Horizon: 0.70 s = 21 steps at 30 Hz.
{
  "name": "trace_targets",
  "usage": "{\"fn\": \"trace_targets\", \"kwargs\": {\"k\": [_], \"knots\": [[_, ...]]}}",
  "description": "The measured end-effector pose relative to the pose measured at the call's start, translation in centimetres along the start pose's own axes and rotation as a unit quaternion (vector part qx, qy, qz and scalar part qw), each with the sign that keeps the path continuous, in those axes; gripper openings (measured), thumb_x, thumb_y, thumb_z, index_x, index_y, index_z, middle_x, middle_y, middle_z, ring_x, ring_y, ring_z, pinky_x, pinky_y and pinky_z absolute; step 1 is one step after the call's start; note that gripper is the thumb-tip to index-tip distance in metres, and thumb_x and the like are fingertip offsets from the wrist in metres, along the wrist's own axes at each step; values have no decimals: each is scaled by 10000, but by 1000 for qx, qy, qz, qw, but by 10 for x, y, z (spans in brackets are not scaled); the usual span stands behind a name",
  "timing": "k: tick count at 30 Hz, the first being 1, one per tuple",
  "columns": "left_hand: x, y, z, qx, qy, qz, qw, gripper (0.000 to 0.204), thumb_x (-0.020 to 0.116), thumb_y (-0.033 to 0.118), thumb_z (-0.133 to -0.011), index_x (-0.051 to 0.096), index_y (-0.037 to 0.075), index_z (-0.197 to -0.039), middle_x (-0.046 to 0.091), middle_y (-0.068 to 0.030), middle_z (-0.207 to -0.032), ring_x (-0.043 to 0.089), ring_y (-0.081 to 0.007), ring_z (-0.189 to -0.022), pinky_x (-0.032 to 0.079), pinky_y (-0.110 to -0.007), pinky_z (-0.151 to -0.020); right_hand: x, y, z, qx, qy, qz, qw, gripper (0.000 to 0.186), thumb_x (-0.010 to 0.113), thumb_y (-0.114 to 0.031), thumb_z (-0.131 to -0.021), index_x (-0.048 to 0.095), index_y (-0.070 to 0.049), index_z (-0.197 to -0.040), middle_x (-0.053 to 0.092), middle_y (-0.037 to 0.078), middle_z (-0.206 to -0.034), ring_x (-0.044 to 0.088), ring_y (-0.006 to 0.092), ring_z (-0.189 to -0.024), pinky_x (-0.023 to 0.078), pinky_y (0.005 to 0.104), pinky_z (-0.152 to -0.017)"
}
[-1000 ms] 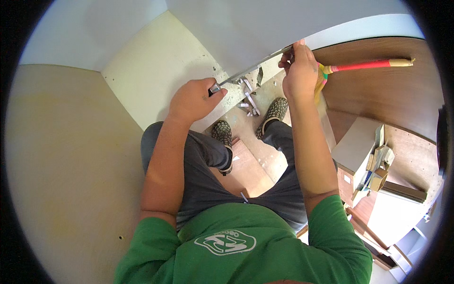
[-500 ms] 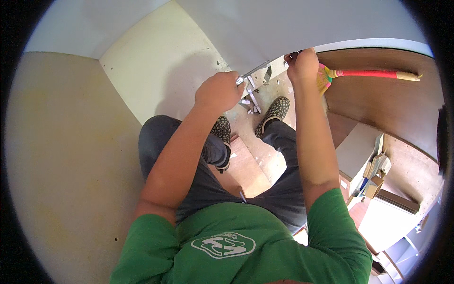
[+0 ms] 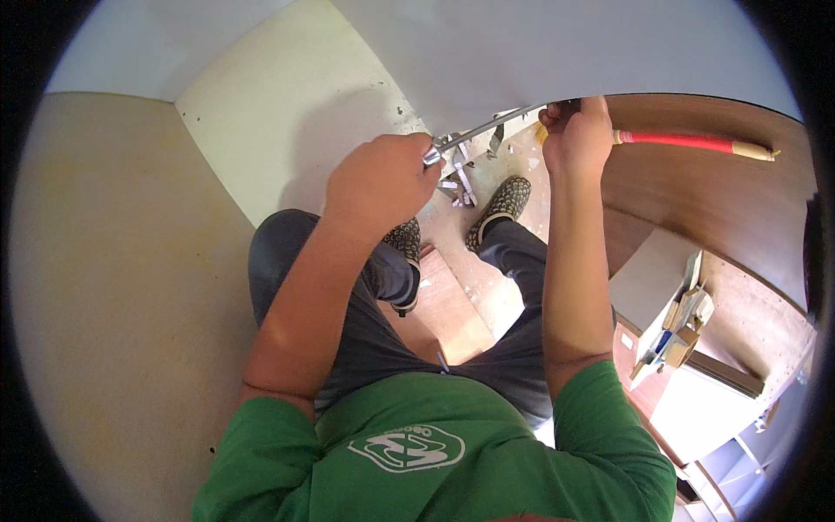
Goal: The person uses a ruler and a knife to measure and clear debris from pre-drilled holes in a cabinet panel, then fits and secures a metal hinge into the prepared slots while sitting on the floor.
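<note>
My left hand (image 3: 378,183) is closed round the silver end of a long, thin metal rod (image 3: 483,128) that slants up to the right along the lower edge of a pale grey panel (image 3: 513,52). Near the rod's far end, my right hand (image 3: 576,139) is curled at that edge, its fingers round something dark that I cannot make out. Below the rod, torn silvery scraps (image 3: 461,183) and dark bits lie at the edge of a cream board (image 3: 252,113).
A red-handled broom (image 3: 674,142) rests against a brown panel (image 3: 713,200) at right, partly behind my right hand. My shoes (image 3: 504,200) stand on a speckled floor with a pinkish board (image 3: 452,304). A cabinet (image 3: 652,270) with stacked offcuts (image 3: 683,326) is at lower right; a beige board (image 3: 122,287) fills the left.
My left hand moved right and up, then back slightly left and down, still with the rod. My right hand shifted right and a little down along the panel's edge, covering more of the broom's head.
</note>
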<state>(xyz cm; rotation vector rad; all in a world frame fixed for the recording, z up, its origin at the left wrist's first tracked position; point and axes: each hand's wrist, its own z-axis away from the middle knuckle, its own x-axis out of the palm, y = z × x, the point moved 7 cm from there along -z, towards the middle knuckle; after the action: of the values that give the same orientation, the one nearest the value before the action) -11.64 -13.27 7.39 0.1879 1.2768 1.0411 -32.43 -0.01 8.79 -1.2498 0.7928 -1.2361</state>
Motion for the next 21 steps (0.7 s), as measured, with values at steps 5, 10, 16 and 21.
{"fn": "trace_targets", "kwargs": {"k": [5, 10, 16, 21], "knots": [[43, -11, -27, -30, 3, -1, 1000, 299, 588, 342, -925, 629, 46, -910, 680, -182, -840, 659, -396, -839, 519, -510, -736, -13, 54, -43, 82, -26, -31, 996, 181, 494, -225, -976, 559, -96, -866, 554, 32, -746, 492, 153, -617, 384, 309, -549], [47, -12, -18, -35, -7, -33, 999, 253, 572, 295, -925, 655, 66, -994, 704, -155, -912, 682, -365, -870, 545, -479, -754, -1, 49, -27, 111, -9, -38, 993, 236, 480, -291, -997, 576, -101, -896, 572, 28, -770, 513, 167, -655, 400, 327, -575], [34, -23, -6, -38, -12, 6, 999, 300, 600, 337, -913, 642, 40, -908, 675, -197, -814, 662, -397, -832, 520, -504, -732, 5, 50, -13, 88, 24, -18, 996, 259, 490, -334, -995, 579, -96, -946, 589, 29, -816, 533, 172, -694, 413, 332, -583], [37, -32, -9, -37, 12, 15, 999, 308, 616, 335, -902, 641, 29, -878, 667, -205, -784, 652, -414, -799, 510, -508, -717, 2, 62, -22, 85, 8, -39, 996, 248, 530, -321, -977, 587, -86, -1034, 632, 38, -926, 593, 190, -790, 464, 354, -615]]}}
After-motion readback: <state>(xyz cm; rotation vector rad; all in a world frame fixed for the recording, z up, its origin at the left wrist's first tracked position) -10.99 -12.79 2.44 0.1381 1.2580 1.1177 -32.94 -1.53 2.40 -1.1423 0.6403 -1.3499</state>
